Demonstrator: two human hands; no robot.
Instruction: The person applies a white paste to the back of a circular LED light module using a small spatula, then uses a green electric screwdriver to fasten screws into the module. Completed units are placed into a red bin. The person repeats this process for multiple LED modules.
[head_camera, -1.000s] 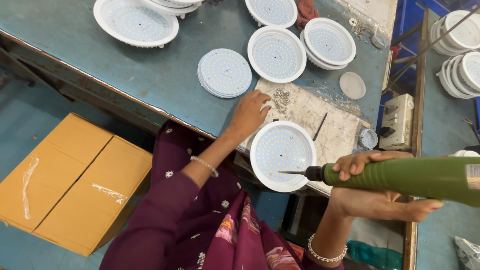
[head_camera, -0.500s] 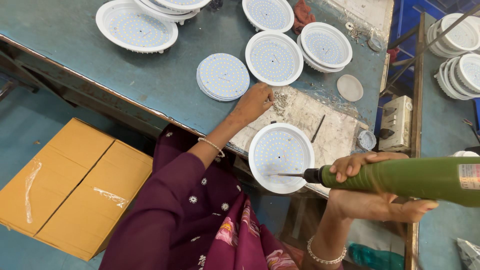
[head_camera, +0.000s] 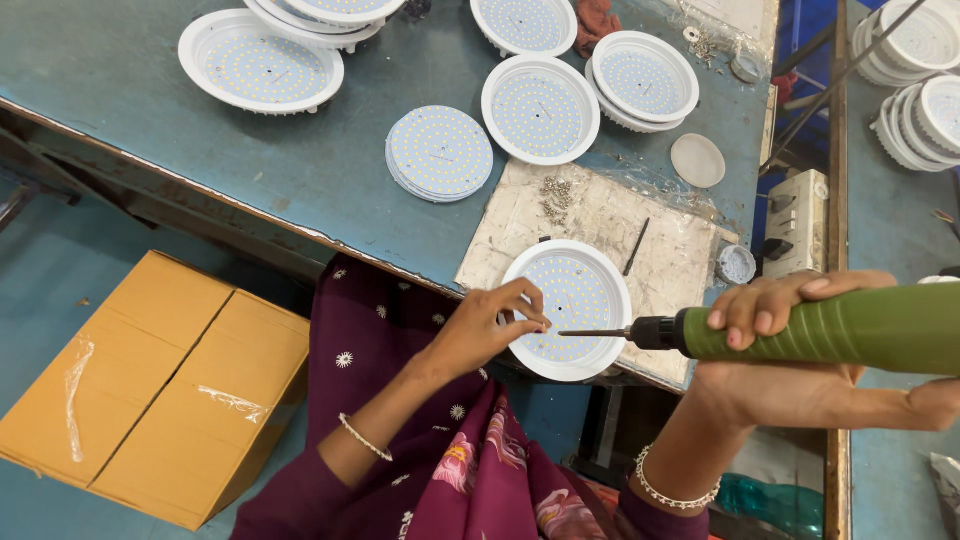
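My right hand (head_camera: 800, 350) grips a green electric screwdriver (head_camera: 830, 328) held level, its thin bit pointing left over a round white lamp housing (head_camera: 570, 308) with a dotted LED plate inside. That housing rests on a worn white board (head_camera: 590, 225) at the table's near edge. My left hand (head_camera: 495, 320) is at the housing's left rim, fingertips pinched together near the bit's tip; whether they hold a small screw I cannot tell. A small pile of screws (head_camera: 556, 198) lies on the board behind the housing.
A stack of bare round LED plates (head_camera: 438, 152) and several more white lamp housings (head_camera: 262, 62) sit on the blue-green table. A small white cap (head_camera: 698, 160), a switch box (head_camera: 795, 222) and a thin dark rod (head_camera: 636, 246) lie right. A cardboard box (head_camera: 150, 390) stands on the floor.
My left hand drew back from the screw pile on the board to the housing's left rim, fingertips now pinched. The screwdriver stayed nearly still.
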